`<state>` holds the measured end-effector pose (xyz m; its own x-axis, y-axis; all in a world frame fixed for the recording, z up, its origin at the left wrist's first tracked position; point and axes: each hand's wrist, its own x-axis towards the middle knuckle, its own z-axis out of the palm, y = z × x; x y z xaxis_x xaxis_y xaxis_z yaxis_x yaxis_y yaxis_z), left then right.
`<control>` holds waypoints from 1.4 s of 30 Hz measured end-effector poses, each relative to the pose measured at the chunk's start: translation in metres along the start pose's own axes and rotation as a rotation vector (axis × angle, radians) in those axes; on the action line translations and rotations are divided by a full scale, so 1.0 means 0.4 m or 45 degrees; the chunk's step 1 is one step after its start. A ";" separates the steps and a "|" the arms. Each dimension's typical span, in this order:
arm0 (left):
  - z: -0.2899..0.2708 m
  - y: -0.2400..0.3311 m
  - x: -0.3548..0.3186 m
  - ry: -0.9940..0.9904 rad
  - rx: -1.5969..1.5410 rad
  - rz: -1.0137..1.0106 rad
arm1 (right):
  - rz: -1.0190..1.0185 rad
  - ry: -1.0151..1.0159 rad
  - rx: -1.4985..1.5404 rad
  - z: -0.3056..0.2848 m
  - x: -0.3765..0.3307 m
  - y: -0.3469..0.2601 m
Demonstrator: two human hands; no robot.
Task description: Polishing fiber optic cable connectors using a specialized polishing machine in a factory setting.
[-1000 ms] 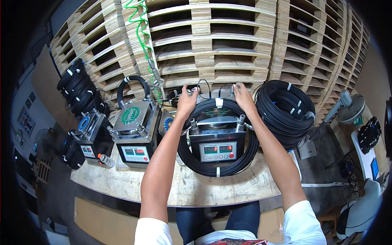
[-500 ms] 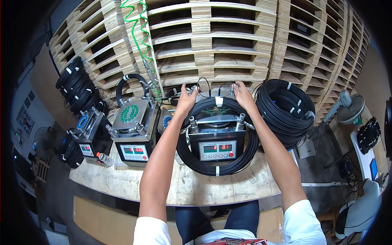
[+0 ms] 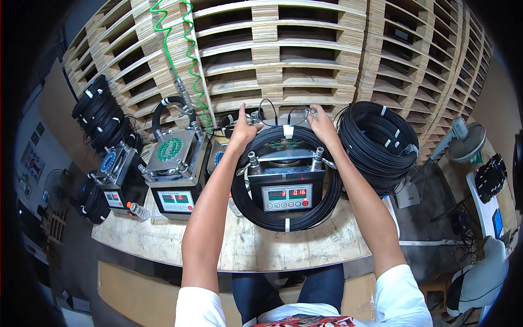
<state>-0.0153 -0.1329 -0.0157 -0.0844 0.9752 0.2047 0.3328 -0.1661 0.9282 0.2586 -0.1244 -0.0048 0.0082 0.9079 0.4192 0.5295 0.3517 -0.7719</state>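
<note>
A coil of black cable (image 3: pixel 287 223) circles the front of a polishing machine (image 3: pixel 286 180) on the table. Its two thin ends arch up behind a white tag (image 3: pixel 288 131) at the coil's top. My left hand (image 3: pixel 243 131) is at the machine's far left corner, index finger raised and thumb apart from it, beside a metal post (image 3: pixel 255 116). At the far right corner, the fingers of my right hand (image 3: pixel 322 122) close around a small metal post (image 3: pixel 312 113), partly hidden by them. Metal posts (image 3: pixel 252 159) also stand at the machine's near corners.
Two similar machines (image 3: pixel 174 185) stand to the left, with a small plastic bottle (image 3: pixel 139 211) before them. A tall stack of black coils (image 3: pixel 376 150) is close on the right. Wooden pallets (image 3: pixel 267 49) rise behind; a green spiral hose (image 3: pixel 192 54) hangs at back left.
My left hand has drawn slightly left, its index finger now lifted away from the thumb. My right hand stays at the far right corner. The whole view has shifted a little.
</note>
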 end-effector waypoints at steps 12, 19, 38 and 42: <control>0.013 0.073 -0.044 0.146 0.175 -0.104 | -0.132 -0.086 0.096 0.020 0.050 0.103; -0.010 0.059 -0.059 0.178 0.253 -0.006 | -0.080 -0.007 0.090 0.035 0.013 0.040; -0.031 0.020 -0.031 0.100 0.140 -0.005 | -0.055 -0.175 0.340 0.037 0.015 0.039; 0.002 0.067 -0.040 -0.004 0.020 -0.031 | -0.040 -0.030 0.142 0.016 0.010 0.053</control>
<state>-0.0042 -0.1528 0.0054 -0.0899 0.9793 0.1812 0.3454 -0.1400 0.9280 0.2644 -0.1120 -0.0224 -0.0275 0.9005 0.4341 0.4318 0.4023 -0.8073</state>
